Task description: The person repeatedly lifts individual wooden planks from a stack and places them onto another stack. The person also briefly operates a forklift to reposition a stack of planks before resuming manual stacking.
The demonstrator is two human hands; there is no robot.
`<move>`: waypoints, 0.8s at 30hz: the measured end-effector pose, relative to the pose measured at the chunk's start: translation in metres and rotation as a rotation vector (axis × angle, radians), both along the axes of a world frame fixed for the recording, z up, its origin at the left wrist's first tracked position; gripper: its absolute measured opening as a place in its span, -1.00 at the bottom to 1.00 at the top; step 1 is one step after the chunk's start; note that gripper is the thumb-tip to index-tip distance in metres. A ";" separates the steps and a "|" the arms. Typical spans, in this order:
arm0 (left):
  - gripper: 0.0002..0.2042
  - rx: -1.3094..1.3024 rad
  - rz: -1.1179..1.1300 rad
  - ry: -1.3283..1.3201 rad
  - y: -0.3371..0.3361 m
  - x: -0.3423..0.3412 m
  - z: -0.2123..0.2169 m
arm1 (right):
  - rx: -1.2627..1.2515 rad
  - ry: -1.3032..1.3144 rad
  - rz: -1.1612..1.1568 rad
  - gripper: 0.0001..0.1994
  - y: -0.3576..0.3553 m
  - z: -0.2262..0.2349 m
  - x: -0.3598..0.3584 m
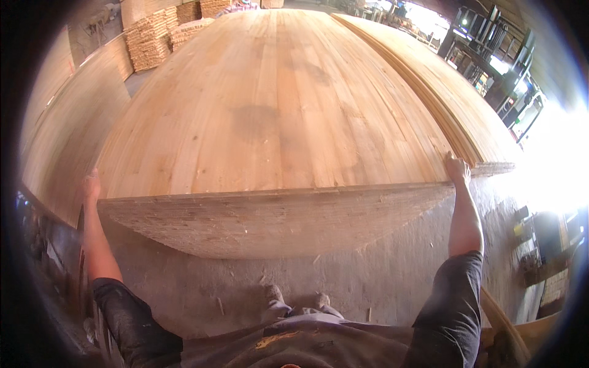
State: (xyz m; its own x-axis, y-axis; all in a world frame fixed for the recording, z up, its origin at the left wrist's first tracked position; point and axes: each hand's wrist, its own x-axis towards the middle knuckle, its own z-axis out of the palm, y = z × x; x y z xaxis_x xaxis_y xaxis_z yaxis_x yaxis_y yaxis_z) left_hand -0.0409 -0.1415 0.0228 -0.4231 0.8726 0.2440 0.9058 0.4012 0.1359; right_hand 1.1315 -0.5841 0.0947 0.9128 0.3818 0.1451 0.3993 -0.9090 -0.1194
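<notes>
A wide wooden panel, made of pale strips with dark smudges on its face, lies on top of a tall stack of like panels. My left hand grips its left edge close to the near corner. At the near right corner, my right hand has its fingers curled on the panel's edge. Both arms are stretched wide apart, and the fingertips are partly hidden at the edges.
Another panel stack stands close along the right side. More panels are at the left. Bundled wood pieces sit at the far left, and a person is behind the far edge. Wood scraps lie on the concrete floor.
</notes>
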 end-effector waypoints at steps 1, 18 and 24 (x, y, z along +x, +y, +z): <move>-0.24 0.038 0.009 0.009 -0.005 0.007 0.002 | 0.008 0.005 0.002 -0.15 0.000 0.001 -0.001; -0.26 0.062 -0.076 0.010 0.017 -0.018 -0.015 | 0.113 -0.011 -0.025 -0.15 -0.008 0.002 -0.020; -0.26 -0.049 -0.004 0.022 0.043 -0.045 -0.021 | 0.083 0.004 -0.032 -0.14 -0.005 -0.007 -0.009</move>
State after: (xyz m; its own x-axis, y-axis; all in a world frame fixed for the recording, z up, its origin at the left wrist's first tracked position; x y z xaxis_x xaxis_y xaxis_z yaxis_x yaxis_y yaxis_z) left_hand -0.0862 -0.0990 0.0021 -0.4144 0.8855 0.2101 0.9101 0.4031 0.0959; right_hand 1.1225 -0.5895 0.0873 0.9251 0.3388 0.1716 0.3692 -0.9083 -0.1968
